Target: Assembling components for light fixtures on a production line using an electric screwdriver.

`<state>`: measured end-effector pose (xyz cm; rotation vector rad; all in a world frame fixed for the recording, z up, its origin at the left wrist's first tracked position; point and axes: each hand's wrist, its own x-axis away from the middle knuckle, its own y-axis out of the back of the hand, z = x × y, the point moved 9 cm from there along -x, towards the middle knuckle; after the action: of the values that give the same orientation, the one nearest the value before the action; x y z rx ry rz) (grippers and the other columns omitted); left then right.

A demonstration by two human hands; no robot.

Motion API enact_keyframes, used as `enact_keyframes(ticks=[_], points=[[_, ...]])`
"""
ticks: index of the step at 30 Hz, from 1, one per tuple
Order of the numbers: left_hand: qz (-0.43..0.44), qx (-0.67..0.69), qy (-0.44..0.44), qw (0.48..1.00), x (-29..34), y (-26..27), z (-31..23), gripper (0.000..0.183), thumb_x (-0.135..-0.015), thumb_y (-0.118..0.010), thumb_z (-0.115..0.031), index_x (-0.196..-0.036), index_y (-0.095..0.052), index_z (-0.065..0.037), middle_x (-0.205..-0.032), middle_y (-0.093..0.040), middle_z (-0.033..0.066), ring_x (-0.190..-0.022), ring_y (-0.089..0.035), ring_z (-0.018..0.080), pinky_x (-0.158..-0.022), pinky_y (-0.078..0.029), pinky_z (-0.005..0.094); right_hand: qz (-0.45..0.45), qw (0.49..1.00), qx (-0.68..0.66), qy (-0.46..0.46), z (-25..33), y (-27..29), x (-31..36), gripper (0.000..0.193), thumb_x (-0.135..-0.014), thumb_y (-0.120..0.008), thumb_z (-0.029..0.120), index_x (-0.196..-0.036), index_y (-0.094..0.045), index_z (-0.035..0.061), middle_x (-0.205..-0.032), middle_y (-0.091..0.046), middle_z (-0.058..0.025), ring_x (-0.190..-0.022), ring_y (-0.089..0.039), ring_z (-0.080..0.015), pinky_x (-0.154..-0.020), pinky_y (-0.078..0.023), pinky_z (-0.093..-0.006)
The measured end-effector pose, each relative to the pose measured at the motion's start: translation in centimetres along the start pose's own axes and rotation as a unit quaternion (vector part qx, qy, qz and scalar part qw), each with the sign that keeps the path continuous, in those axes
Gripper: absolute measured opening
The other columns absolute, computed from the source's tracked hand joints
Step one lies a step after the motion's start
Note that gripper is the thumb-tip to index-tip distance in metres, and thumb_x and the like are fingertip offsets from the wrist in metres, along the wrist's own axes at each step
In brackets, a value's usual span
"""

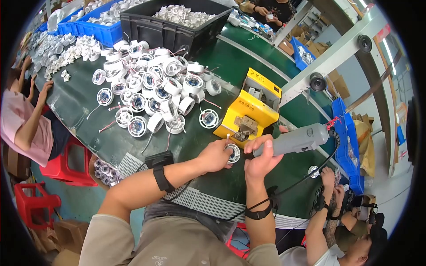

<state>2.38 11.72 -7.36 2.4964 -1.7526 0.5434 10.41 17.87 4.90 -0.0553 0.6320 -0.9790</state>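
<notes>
My left hand (215, 156) grips a round white housing (234, 153) with an open, spoked face, near the front of the green work table (195, 175). In my right hand (261, 160) is a grey electric screwdriver (295, 141), lying across my fist with its cabled end to the right. Its tip points toward the housing, but whether the two touch is hidden by my fingers. Just beyond both hands stands a yellow bench machine (248, 106) with metal blocks on its front. A heap of white round housings (155, 86) with circuit boards and loose wires lies to the left of it.
A black crate (173, 33) of white parts stands behind the heap, with blue bins (100, 33) beside it. A black cable (306, 177) hangs from the screwdriver across my right forearm. Co-workers sit at left and lower right. Red stools (69, 164) stand at left.
</notes>
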Motion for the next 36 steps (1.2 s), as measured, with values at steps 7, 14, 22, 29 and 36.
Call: enact_keyframes(ticks=[7, 14, 22, 29, 36], points=[[0.006, -0.008, 0.009, 1.000, 0.3, -0.1, -0.2, 0.031, -0.097, -0.045, -0.009, -0.122, -0.051, 0.008, -0.106, -0.059, 0.0156, -0.088, -0.064, 0.0208, -0.072, -0.060, 0.0311, 0.010, 1.000, 0.005, -0.003, -0.6, -0.4, 0.5, 0.048, -0.091, -0.046, 0.013, -0.134, -0.025, 0.0053, -0.064, -0.044, -0.0069, -0.049, -0.045, -0.0149, -0.047, -0.044, -0.0289], [0.013, -0.019, 0.008, 1.000, 0.5, -0.2, -0.5, 0.032, -0.096, -0.046, -0.010, -0.122, -0.051, 0.009, -0.108, -0.059, 0.0168, -0.089, -0.064, 0.0220, -0.071, -0.061, 0.0307, 0.024, 1.000, 0.012, -0.008, -1.3, -0.5, 0.7, 0.050, -0.090, -0.048, 0.014, -0.133, -0.025, 0.0041, -0.064, -0.045, -0.0072, -0.049, -0.045, -0.0150, -0.047, -0.044, -0.0285], [0.008, -0.040, 0.010, 0.999, 0.5, 0.1, -0.6, 0.033, -0.096, -0.046, -0.011, -0.122, -0.051, 0.009, -0.110, -0.059, 0.0176, -0.092, -0.064, 0.0228, -0.072, -0.061, 0.0307, 0.057, 0.998, 0.022, 0.003, -1.7, -0.8, 0.9, 0.047, -0.089, -0.049, 0.014, -0.129, -0.026, 0.0024, -0.064, -0.045, -0.0071, -0.050, -0.046, -0.0148, -0.048, -0.045, -0.0291], [-0.013, -0.038, -0.029, 0.999, 0.1, 0.1, -1.0, 0.032, -0.091, -0.045, -0.005, -0.120, -0.053, 0.007, -0.105, -0.064, 0.0196, -0.087, -0.068, 0.0258, -0.071, -0.060, 0.0339, 0.065, 0.997, 0.028, -0.020, -2.4, -0.8, 1.6, 0.044, -0.088, -0.053, 0.011, -0.126, -0.034, 0.0015, -0.069, -0.051, -0.0038, -0.054, -0.051, -0.0113, -0.052, -0.045, -0.0259], [0.029, -0.348, -0.064, 0.935, 2.4, 1.0, -5.8, 0.029, -0.083, -0.055, -0.010, -0.109, -0.062, 0.003, -0.079, -0.067, 0.0133, -0.057, -0.067, 0.0201, -0.052, -0.054, 0.0290, 0.099, 0.994, 0.023, 0.047, 0.5, 4.0, 1.6, 0.055, -0.090, -0.061, 0.020, -0.132, -0.033, 0.0000, -0.091, -0.054, -0.0051, -0.080, -0.055, -0.0124, -0.073, -0.047, -0.0276]])
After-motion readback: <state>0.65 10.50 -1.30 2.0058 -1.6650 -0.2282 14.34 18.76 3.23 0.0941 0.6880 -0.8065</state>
